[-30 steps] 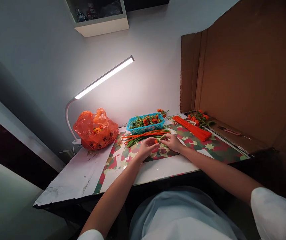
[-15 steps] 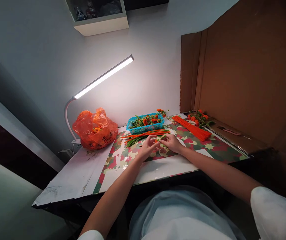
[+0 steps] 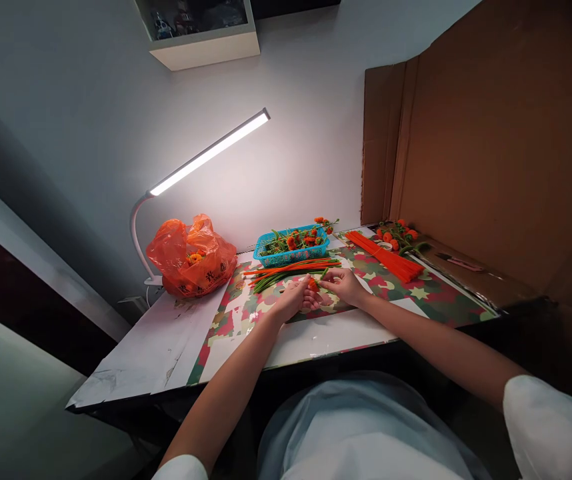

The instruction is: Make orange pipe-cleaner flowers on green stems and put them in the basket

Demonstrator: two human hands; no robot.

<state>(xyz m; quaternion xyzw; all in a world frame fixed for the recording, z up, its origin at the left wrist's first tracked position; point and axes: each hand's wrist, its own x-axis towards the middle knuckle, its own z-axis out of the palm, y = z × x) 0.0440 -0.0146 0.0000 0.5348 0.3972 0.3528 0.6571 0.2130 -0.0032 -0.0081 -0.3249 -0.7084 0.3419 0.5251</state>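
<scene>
A: Where is the small, round, orange fuzzy flower (image 3: 313,285)?
B: Right between the two hands, at the left hand's fingertips, just above the green, red and tan patterned mat (image 3: 416,308).
A: How many things are there?
B: One flower at the hands. One blue plastic basket with holes (image 3: 293,260), with more flowers, too crowded to count. One see-through orange plastic bag (image 3: 216,257), with something yellow-orange inside. One bundle of straight orange sticks (image 3: 383,256), and one loose pile of thin orange and green sticks (image 3: 286,270) just beyond the hands. I can't count the sticks.
A: And the hands?
B: Two. The left hand (image 3: 293,299) has its palm partly up and fingers bent, with the fingertips pinching the flower. The right hand (image 3: 345,285) is nearly closed, pinching a short green piece (image 3: 324,273). I can't tell if that piece joins the flower.
</scene>
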